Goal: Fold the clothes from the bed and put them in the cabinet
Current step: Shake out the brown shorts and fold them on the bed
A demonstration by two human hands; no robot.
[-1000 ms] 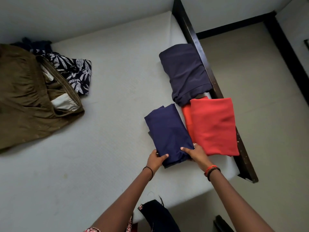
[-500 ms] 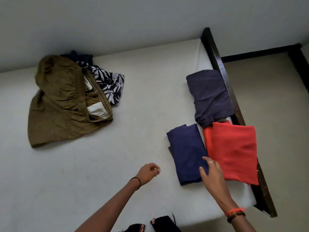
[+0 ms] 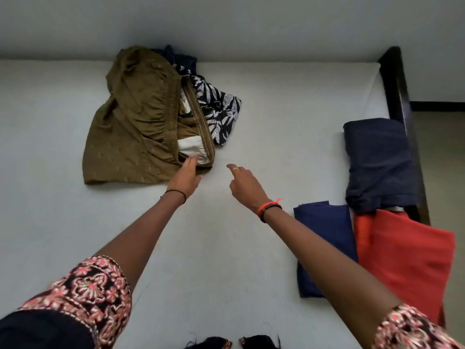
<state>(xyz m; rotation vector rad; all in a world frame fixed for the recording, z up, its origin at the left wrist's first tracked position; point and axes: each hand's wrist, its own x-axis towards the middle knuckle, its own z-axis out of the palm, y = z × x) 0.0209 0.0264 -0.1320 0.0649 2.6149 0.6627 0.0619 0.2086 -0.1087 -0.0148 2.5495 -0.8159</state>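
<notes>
Soft, even, rather dim light reaches me, and I cannot tell its source. Faint, diffuse shadows lie on the mattress [image 3: 276, 117] beneath both arms. The left hand [image 3: 185, 176] and right hand [image 3: 245, 183] look slightly smeared, and the sleeves [image 3: 88, 293] nearer than them are softer. Beyond the hands the wall [image 3: 226, 26] edge bows. Right of the right hand the bed frame [image 3: 400, 96] curves, and the dark folded cloth [image 3: 377, 159] loses detail.

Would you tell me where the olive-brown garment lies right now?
Head view, upper left of the mattress: the olive-brown garment lies crumpled beside the leaf-print cloth, the left hand at its near corner.
</notes>
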